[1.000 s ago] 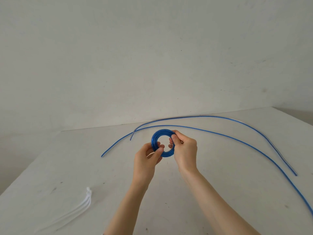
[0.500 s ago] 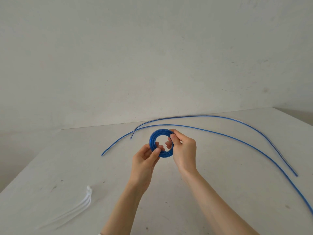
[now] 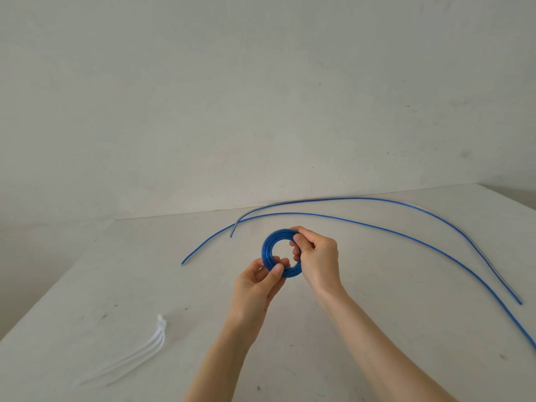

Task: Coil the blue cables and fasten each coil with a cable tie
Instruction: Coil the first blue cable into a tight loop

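A tight blue cable coil (image 3: 268, 248) is held up above the white table (image 3: 145, 271), both hands on it. My left hand (image 3: 258, 288) pinches its lower rim between thumb and fingers. My right hand (image 3: 317, 259) grips its right side, fingers curled through the hole. Two loose blue cables lie in long arcs beyond the hands: the nearer cable (image 3: 406, 239) and the farther cable (image 3: 420, 206). White cable ties (image 3: 145, 351) lie in a small bunch at the lower left.
A plain white wall (image 3: 261, 97) rises behind the table's back edge. The table's left edge runs diagonally past the cable ties, and its right back corner shows at the far right.
The coil and both hands have shifted slightly; my left thumb has slid along the coil's lower rim. The loose cables and ties have not moved.
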Demonstrator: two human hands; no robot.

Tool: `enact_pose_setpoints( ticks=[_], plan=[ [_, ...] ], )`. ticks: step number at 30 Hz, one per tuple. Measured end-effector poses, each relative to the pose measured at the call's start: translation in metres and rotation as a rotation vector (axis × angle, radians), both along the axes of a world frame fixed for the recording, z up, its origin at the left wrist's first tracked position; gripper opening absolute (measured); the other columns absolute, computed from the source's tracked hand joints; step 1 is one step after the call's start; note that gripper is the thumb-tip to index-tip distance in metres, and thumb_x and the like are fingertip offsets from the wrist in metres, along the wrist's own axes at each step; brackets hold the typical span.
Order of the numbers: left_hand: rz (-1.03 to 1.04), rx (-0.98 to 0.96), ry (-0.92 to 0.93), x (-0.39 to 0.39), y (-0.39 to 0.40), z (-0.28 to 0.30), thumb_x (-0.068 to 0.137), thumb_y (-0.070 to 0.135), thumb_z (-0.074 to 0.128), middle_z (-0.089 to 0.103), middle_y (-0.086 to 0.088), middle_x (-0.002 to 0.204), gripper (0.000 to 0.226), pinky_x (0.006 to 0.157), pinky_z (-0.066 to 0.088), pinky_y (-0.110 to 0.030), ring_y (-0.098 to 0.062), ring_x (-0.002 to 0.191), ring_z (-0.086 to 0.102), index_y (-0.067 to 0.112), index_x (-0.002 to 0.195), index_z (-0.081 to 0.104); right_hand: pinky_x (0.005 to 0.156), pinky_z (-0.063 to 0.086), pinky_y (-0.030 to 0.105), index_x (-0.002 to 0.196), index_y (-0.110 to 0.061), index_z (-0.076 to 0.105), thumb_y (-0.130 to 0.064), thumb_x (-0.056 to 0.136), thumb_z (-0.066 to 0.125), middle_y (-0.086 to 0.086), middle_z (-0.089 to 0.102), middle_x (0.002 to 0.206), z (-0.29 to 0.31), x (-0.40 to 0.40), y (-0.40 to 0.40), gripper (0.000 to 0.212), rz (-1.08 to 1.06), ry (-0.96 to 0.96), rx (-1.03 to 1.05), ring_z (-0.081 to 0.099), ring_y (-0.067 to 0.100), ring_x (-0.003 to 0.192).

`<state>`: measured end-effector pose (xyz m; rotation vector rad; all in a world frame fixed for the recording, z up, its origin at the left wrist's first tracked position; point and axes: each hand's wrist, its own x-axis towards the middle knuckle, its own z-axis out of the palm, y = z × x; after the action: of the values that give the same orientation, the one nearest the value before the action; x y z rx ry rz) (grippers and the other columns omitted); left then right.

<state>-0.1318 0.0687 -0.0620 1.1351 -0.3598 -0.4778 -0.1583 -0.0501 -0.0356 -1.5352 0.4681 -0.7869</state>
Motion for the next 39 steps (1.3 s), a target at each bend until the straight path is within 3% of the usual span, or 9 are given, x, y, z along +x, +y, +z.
enact_pose_setpoints(
  ticks=[4, 10, 14, 17, 21, 27, 34, 37, 39],
  plan=[
    [-0.12, 0.12, -0.065, 0.008, 0.016, 0.003, 0.081, 0.024, 0.065, 0.072, -0.004, 0.104, 0.035, 0.088, 0.052, -0.025, -0.019, 0.105, 0.065, 0.012, 0.113, 0.055, 0.053, 0.047, 0.016, 0.092, -0.019, 0.07, -0.005, 0.092, 0.051, -0.003, 0.062, 0.064, -0.002, 0.001, -0.002, 0.024, 0.055, 0.028, -0.032, 0.055, 0.007, 0.058],
    [-0.052, 0.318, -0.005, 0.029, 0.039, 0.026, 0.085, 0.065, 0.025, 0.074, -0.004, 0.092, 0.068, 0.079, 0.05, -0.029, -0.014, 0.089, 0.069, 0.014, 0.099, 0.067, 0.053, 0.042, 0.014, 0.089, -0.019, 0.071, -0.003, 0.091, 0.051, -0.004, 0.055, 0.057, -0.001, 0.004, 0.011, 0.026, 0.245, 0.084, -0.217, 0.046, 0.003, 0.047],
    [-0.126, 0.569, -0.092, 0.041, 0.049, 0.041, 0.092, 0.059, 0.024, 0.071, -0.001, 0.067, 0.064, 0.078, 0.047, -0.028, -0.013, 0.071, 0.068, 0.011, 0.09, 0.068, 0.058, 0.04, 0.011, 0.092, -0.016, 0.072, 0.001, 0.089, 0.051, -0.015, 0.056, 0.059, 0.0, 0.007, 0.025, 0.028, 0.34, 0.079, -0.42, 0.05, 0.001, 0.051],
    [-0.183, 0.589, -0.12, 0.039, 0.056, 0.039, 0.096, 0.048, 0.033, 0.051, 0.005, 0.051, 0.05, 0.073, 0.044, -0.029, -0.014, 0.057, 0.057, 0.007, 0.084, 0.061, 0.061, 0.041, 0.008, 0.102, -0.016, 0.071, 0.004, 0.087, 0.049, -0.019, 0.055, 0.061, -0.002, 0.01, 0.037, 0.034, 0.358, 0.084, -0.492, 0.053, -0.002, 0.055],
    [-0.065, 0.491, -0.213, 0.035, 0.072, 0.029, 0.097, 0.044, 0.034, 0.033, 0.003, 0.062, 0.041, 0.069, 0.033, -0.032, -0.014, 0.053, 0.039, 0.011, 0.08, 0.052, 0.065, 0.044, 0.011, 0.118, -0.02, 0.061, -0.001, 0.088, 0.05, -0.009, 0.065, 0.069, 0.001, 0.017, 0.053, 0.037, 0.399, 0.042, -0.408, 0.056, 0.001, 0.058],
    [0.197, 0.46, -0.326, 0.037, 0.113, 0.033, 0.099, 0.039, 0.029, 0.031, 0.013, 0.052, 0.056, 0.048, 0.028, -0.014, -0.01, 0.051, 0.027, 0.03, 0.053, 0.059, 0.07, 0.052, 0.024, 0.081, -0.019, 0.047, -0.004, 0.086, 0.056, 0.002, 0.068, 0.074, 0.013, 0.038, 0.094, 0.019, 0.56, -0.066, -0.392, 0.064, 0.011, 0.069],
    [0.239, 0.406, -0.277, 0.05, 0.169, 0.037, 0.099, 0.04, 0.03, 0.031, 0.013, 0.051, 0.053, 0.058, 0.024, -0.027, -0.012, 0.054, 0.027, 0.029, 0.054, 0.057, 0.067, 0.052, 0.02, 0.074, -0.019, 0.05, -0.002, 0.084, 0.06, 0.003, 0.069, 0.076, 0.019, 0.067, 0.14, 0.022, 0.745, -0.126, -0.309, 0.066, 0.013, 0.068],
    [0.27, 0.396, -0.257, 0.054, 0.181, 0.03, 0.099, 0.038, 0.031, 0.034, 0.013, 0.054, 0.051, 0.06, 0.026, -0.029, -0.011, 0.053, 0.029, 0.027, 0.058, 0.06, 0.07, 0.051, 0.022, 0.08, -0.017, 0.052, -0.005, 0.086, 0.061, 0.007, 0.068, 0.081, 0.018, 0.073, 0.15, 0.017, 0.827, -0.104, -0.271, 0.065, 0.012, 0.071],
    [0.311, 0.341, -0.225, 0.055, 0.184, 0.026, 0.099, 0.035, 0.032, 0.038, 0.013, 0.055, 0.045, 0.06, 0.026, -0.028, -0.008, 0.05, 0.031, 0.022, 0.067, 0.061, 0.075, 0.05, 0.018, 0.099, -0.019, 0.053, -0.015, 0.089, 0.06, 0.0, 0.067, 0.09, 0.016, 0.073, 0.152, 0.013, 0.901, -0.06, -0.222, 0.065, 0.005, 0.08]
  ],
)
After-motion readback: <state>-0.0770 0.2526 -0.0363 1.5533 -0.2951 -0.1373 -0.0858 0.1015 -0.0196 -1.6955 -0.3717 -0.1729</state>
